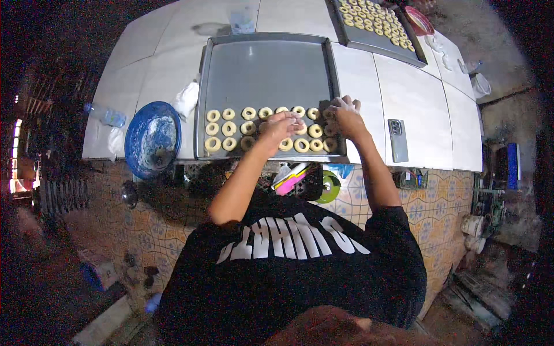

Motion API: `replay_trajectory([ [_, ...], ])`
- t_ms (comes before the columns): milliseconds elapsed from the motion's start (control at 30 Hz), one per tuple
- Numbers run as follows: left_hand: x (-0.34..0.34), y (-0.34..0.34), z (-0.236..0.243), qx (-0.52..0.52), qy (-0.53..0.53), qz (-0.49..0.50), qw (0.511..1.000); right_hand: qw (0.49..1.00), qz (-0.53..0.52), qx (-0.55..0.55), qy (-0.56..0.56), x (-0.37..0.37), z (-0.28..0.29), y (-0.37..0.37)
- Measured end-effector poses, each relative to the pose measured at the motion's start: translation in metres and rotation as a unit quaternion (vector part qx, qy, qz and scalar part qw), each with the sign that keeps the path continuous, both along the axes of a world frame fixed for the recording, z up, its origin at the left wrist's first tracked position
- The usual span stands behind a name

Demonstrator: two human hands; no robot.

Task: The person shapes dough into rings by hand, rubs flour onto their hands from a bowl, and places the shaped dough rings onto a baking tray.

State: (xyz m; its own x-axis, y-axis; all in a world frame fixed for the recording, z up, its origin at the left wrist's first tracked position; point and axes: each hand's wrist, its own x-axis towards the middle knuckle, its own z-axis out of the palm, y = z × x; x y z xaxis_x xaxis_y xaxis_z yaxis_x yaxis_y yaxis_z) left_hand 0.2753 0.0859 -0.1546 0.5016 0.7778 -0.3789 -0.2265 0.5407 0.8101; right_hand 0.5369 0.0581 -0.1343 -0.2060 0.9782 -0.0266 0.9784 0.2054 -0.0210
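A large dark metal baking tray [265, 69] lies on the white tabletop, with three rows of pale dough rings along its near side. My left hand [281, 128] hovers over the middle of these rows, floury fingers loosely bent and apart, hiding some rings beneath. At the tray's right edge, my right hand [347, 115] bends its floury fingers down over the end of the far row. A dough ring [329, 114] shows in part at its fingertips. The near-left dough ring [213, 144] sits in full view.
A blue basin [153, 138] with white residue stands left of the tray, beside a clear bottle [108, 115] and a floury white bag [186, 100]. Right lies a grey phone [398, 140]. Another tray of rings [378, 36] and a red basket [419, 21] are at the far right.
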Motion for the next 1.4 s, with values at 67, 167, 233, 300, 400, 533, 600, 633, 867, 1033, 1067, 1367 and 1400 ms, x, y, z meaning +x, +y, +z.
replay_trajectory([
  [67,0.000,-0.001,0.005,-0.006,0.012,0.004,1.000,1.000,-0.007,-0.003,0.025,-0.003,0.004,0.000],
  [167,0.004,0.000,0.005,-0.009,0.024,0.000,1.000,0.999,-0.005,0.038,0.004,0.012,-0.026,-0.003],
  [233,0.000,0.003,0.000,-0.014,0.023,0.006,1.000,0.999,-0.028,-0.017,0.001,0.002,-0.013,0.000],
  [300,-0.002,0.004,-0.002,-0.017,0.023,0.009,1.000,1.000,-0.022,-0.021,-0.005,0.006,-0.016,0.002],
  [400,-0.002,0.003,0.000,-0.010,0.007,0.007,1.000,1.000,-0.023,-0.008,-0.005,0.006,-0.016,-0.002],
  [533,-0.006,0.001,0.002,-0.015,-0.026,0.013,0.999,0.999,-0.040,0.008,0.006,0.000,-0.003,-0.006],
  [600,-0.005,0.003,-0.003,-0.012,-0.018,0.014,1.000,0.999,-0.042,0.017,-0.004,0.003,-0.009,-0.006],
  [633,-0.005,0.003,-0.002,-0.014,-0.010,0.014,1.000,0.999,-0.035,0.013,-0.016,0.003,-0.007,-0.007],
  [867,-0.007,0.005,-0.004,-0.021,-0.017,0.019,0.999,0.999,-0.015,0.046,-0.014,0.005,-0.004,-0.011],
  [1033,-0.009,0.007,-0.005,-0.022,-0.003,0.005,1.000,0.999,-0.004,0.040,-0.021,0.003,-0.001,-0.012],
  [1067,-0.010,0.008,-0.007,-0.017,-0.007,0.001,1.000,1.000,-0.005,0.027,-0.008,0.001,0.002,-0.012],
  [1367,-0.012,0.009,-0.014,-0.012,0.003,0.016,1.000,0.999,-0.020,0.039,0.033,0.003,0.010,-0.013],
  [1400,-0.013,0.009,-0.015,-0.014,0.003,0.015,1.000,0.997,-0.033,0.047,0.052,0.005,0.008,-0.011],
])
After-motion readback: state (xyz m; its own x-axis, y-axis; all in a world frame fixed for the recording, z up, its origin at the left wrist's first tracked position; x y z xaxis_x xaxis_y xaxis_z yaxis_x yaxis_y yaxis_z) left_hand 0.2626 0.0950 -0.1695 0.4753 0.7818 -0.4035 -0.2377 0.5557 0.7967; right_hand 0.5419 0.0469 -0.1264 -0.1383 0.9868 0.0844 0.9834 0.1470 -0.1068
